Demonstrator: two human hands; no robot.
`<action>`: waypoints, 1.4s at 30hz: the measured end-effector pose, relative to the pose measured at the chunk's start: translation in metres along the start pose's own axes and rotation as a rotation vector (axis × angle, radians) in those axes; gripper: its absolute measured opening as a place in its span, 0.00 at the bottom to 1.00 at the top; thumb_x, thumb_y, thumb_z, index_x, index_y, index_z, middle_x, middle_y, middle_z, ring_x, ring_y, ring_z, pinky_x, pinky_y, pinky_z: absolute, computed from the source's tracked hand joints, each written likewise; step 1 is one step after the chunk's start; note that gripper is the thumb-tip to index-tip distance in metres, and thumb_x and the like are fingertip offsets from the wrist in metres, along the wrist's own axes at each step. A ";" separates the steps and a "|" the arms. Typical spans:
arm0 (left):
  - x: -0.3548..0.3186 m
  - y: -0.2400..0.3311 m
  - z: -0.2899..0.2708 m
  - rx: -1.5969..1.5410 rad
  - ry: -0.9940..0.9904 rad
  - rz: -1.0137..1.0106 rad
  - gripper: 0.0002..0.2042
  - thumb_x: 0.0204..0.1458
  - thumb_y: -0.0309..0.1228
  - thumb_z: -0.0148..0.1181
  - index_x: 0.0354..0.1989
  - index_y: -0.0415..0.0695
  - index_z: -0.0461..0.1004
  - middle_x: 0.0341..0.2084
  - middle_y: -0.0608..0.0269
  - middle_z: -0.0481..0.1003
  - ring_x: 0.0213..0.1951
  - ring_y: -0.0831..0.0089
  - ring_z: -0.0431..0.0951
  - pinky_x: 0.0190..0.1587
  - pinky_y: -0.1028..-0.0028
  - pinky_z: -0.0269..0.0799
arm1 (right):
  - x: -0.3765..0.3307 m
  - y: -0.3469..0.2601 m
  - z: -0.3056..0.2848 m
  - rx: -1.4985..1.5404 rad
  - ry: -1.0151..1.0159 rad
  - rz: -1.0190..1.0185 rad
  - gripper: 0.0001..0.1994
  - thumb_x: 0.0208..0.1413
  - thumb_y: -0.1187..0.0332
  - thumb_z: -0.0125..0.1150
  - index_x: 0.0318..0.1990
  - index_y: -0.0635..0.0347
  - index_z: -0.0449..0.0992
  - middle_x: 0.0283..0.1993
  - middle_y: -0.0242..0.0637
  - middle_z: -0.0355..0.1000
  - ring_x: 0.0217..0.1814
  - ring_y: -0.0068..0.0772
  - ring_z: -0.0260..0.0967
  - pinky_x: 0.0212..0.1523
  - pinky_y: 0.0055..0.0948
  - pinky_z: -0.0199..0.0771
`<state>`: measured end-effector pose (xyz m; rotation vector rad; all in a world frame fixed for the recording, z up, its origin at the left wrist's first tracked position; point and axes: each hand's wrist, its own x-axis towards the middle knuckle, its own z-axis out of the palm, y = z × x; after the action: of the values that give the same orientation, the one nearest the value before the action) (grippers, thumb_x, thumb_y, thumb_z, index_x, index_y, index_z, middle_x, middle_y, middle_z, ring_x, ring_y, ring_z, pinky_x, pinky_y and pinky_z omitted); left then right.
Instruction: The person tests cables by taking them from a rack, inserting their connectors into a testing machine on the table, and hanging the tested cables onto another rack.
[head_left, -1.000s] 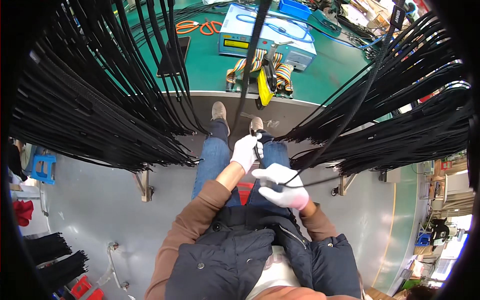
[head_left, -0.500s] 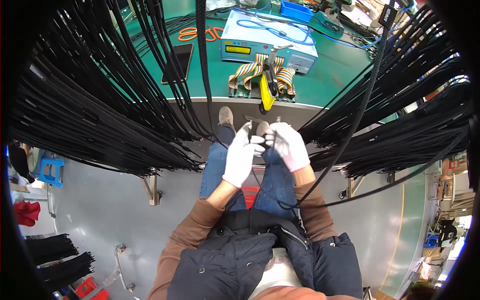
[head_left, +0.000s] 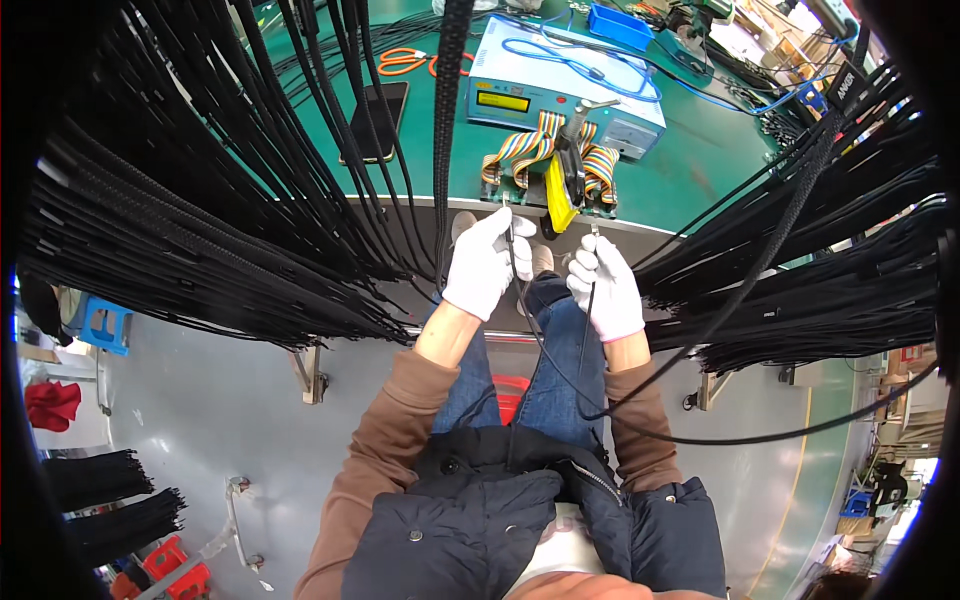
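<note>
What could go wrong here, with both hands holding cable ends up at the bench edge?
1. The thin black cable loops slack from the left hand and right hand down over the lap; it could snag on a knee.
2. Hanging black cable bundles crowd both sides, so a loose end might tangle in them.
3. The yellow-handled tool sits at the bench edge and could be knocked off.

Layout: your left hand (head_left: 485, 262) and right hand (head_left: 608, 287) sit side by side at the table (head_left: 690, 170) edge. On the table ahead: tester box (head_left: 565, 85); phone (head_left: 375, 120) to its left. Cable bundles (head_left: 190, 200) hang on both sides.
</note>
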<state>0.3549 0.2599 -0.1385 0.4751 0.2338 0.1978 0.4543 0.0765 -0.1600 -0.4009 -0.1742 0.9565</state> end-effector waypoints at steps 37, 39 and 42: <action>-0.031 -0.075 -0.043 0.591 -0.075 -0.285 0.15 0.62 0.34 0.48 0.43 0.32 0.74 0.27 0.54 0.76 0.23 0.69 0.74 0.27 0.71 0.71 | 0.015 0.001 0.042 -1.642 0.577 -0.912 0.05 0.47 0.75 0.65 0.31 0.65 0.78 0.31 0.36 0.76 0.24 0.30 0.66 0.29 0.26 0.69; -0.052 -0.094 -0.027 1.116 -0.458 -0.119 0.14 0.60 0.32 0.50 0.44 0.33 0.74 0.33 0.52 0.78 0.29 0.65 0.77 0.33 0.69 0.74 | 0.014 0.001 0.051 -1.637 0.572 -0.904 0.05 0.47 0.75 0.65 0.31 0.65 0.78 0.31 0.36 0.76 0.24 0.30 0.66 0.29 0.26 0.69; -0.074 -0.109 0.014 1.582 -0.695 0.588 0.13 0.58 0.29 0.52 0.47 0.34 0.74 0.40 0.50 0.77 0.39 0.60 0.78 0.42 0.66 0.74 | 0.003 -0.011 0.068 -1.826 0.509 -0.786 0.06 0.48 0.71 0.65 0.33 0.64 0.78 0.31 0.36 0.76 0.25 0.30 0.68 0.30 0.25 0.69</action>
<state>0.3023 0.1406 -0.1648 2.1410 -0.5268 0.3849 0.4432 0.0908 -0.0932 -2.0271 -0.6606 -0.3691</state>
